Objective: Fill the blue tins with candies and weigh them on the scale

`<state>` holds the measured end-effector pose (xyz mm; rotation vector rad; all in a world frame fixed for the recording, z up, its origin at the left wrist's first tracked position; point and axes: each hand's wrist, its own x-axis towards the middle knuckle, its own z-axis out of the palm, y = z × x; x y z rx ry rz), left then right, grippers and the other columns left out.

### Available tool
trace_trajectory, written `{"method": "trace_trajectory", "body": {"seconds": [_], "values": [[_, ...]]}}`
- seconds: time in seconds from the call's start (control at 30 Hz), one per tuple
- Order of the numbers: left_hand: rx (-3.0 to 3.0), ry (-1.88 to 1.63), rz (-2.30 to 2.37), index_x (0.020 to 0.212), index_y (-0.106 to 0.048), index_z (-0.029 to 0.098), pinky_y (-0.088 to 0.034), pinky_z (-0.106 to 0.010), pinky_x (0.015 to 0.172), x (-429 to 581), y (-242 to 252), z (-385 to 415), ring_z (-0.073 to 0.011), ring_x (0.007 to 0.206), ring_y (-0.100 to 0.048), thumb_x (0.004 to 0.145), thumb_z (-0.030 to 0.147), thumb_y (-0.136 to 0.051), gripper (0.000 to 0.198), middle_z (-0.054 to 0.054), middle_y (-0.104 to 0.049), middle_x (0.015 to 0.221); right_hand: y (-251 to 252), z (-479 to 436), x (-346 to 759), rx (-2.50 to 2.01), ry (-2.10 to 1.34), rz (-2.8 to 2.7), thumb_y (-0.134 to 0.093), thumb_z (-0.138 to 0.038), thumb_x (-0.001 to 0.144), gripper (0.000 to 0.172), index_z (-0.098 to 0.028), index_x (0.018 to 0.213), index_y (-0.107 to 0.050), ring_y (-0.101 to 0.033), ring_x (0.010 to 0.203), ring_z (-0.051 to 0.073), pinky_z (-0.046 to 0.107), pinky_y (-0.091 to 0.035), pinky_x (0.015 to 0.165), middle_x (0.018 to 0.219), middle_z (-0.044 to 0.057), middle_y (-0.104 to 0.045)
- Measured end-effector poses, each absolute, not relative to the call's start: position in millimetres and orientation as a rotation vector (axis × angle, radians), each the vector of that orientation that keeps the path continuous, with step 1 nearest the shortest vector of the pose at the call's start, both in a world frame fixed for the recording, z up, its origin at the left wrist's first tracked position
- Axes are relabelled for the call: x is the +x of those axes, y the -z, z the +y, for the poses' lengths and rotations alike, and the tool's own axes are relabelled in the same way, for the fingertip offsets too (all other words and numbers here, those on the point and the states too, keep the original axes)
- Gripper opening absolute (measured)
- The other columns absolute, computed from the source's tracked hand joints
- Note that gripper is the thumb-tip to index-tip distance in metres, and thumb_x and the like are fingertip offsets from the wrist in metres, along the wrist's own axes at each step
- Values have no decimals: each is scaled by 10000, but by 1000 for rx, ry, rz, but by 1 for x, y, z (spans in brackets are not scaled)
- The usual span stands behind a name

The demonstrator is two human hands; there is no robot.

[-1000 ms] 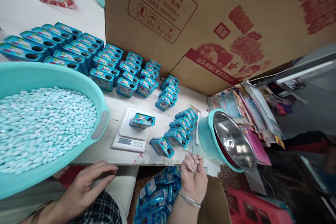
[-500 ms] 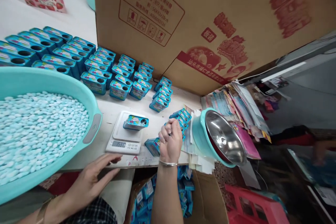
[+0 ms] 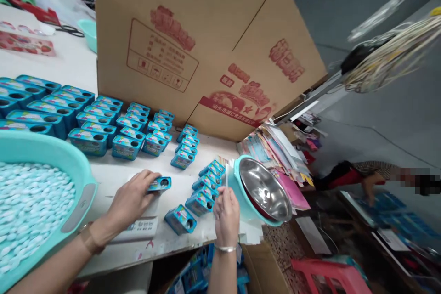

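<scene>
My left hand (image 3: 132, 195) is closed around a blue candy box (image 3: 162, 183) with a round hole in its top, over the white digital scale (image 3: 146, 226). The hand covers much of the scale and its display. My right hand (image 3: 227, 216) is pinched on a thin white slip of paper (image 3: 228, 176), beside the turquoise basin (image 3: 237, 183). Between my hands, one blue box (image 3: 181, 219) stands apart at the scale's right. A slanting row of similar boxes (image 3: 201, 200) stands just left of my right hand.
A large turquoise tub (image 3: 77, 156) of pale blue candies stands at the left. Several rows of blue boxes (image 3: 126, 147) line the table before a big carton (image 3: 206, 32). A steel bowl (image 3: 265, 188) sits in the basin. Below are a red stool (image 3: 327, 268) and an open carton of boxes (image 3: 196, 271).
My left hand has gone from lying open before the scale to gripping the box on it. My right hand has moved toward the basin and now pinches a white slip. The view has swung right.
</scene>
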<state>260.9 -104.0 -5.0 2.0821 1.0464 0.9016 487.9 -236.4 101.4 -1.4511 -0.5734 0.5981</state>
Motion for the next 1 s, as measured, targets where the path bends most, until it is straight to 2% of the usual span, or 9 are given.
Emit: {"method": "trace_trajectory", "body": {"seconds": [0.13, 0.27, 0.43, 0.53, 0.63, 0.77, 0.83, 0.93, 1.0], "values": [[2074, -1072, 979, 1350, -721, 238, -600, -394, 934, 286, -43, -88, -314, 1157, -779, 1012, 392, -664, 376, -96, -794, 1286, -76, -280, 503, -1413, -543, -424, -872, -822, 824, 638, -217, 896, -682, -208, 473, 57, 175, -230, 421, 604, -140, -322], [2288, -862, 923, 1330, -746, 223, -589, -399, 956, 345, -94, -56, -324, 1165, -781, 999, 355, -700, 359, -110, -811, 1291, -58, -307, 503, -1350, -554, -310, -892, -789, 835, 609, -223, 934, -691, -201, 471, 55, 171, -247, 420, 605, -147, -309], [2438, -734, 942, 1349, -760, 191, -447, -563, 1245, 437, -118, 0, -398, 1326, -716, 961, 342, -792, 418, -159, -825, 1303, -39, -333, 501, -1290, -576, -228, -896, -795, 828, 627, -219, 935, -672, -168, 470, 43, 163, -209, 412, 580, -154, -330], [2563, -590, 907, 1321, -764, 178, -389, -644, 1307, 484, -115, 28, -374, 1345, -707, 973, 323, -824, 382, -131, -827, 1252, -21, -347, 511, -1276, -611, -194, -837, -868, 834, 665, -231, 894, -654, -81, 460, 30, 172, -118, 416, 536, -173, -244], [2670, -422, 854, 1234, -779, 173, -452, -647, 1273, 519, -98, 42, -331, 1333, -712, 1009, 378, -835, 310, -93, -811, 1247, -7, -353, 539, -1285, -679, -265, -878, -922, 707, 715, -279, 746, -568, -65, 431, 45, 194, -45, 399, 494, -171, -134], [2716, -271, 790, 1178, -791, 176, -522, -618, 1217, 538, -73, 44, -309, 1271, -738, 1022, 388, -830, 266, -90, -809, 1249, 1, -361, 575, -1293, -731, -345, -1091, -711, 453, 773, -309, 640, -458, -79, 412, 74, 218, 29, 363, 457, -163, -90], [2721, -276, 745, 1264, -775, 168, -463, -644, 1263, 533, -72, 41, -348, 1347, -707, 995, 348, -843, 330, -131, -800, 1325, 5, -368, 573, -1277, -780, -325, -1060, -736, 546, 695, -310, 682, -529, -66, 418, 72, 211, -22, 351, 465, -168, -111], [2728, -378, 634, 1508, -649, 148, -327, -639, 1336, 503, -85, 28, -429, 1560, -544, 993, 335, -793, 567, -237, -684, 1577, 8, -375, 548, -1169, -740, -168, -878, -797, 837, 549, -283, 864, -685, -16, 463, 66, 191, -123, 355, 528, -170, -187], [2725, -420, 503, 1593, -573, 172, -354, -570, 1315, 469, -93, 7, -419, 1563, -539, 1039, 449, -728, 638, -235, -647, 1636, 6, -371, 531, -1042, -687, -58, -911, -709, 866, 490, -261, 936, -724, 4, 503, 66, 173, -160, 360, 574, -164, -258]]}}
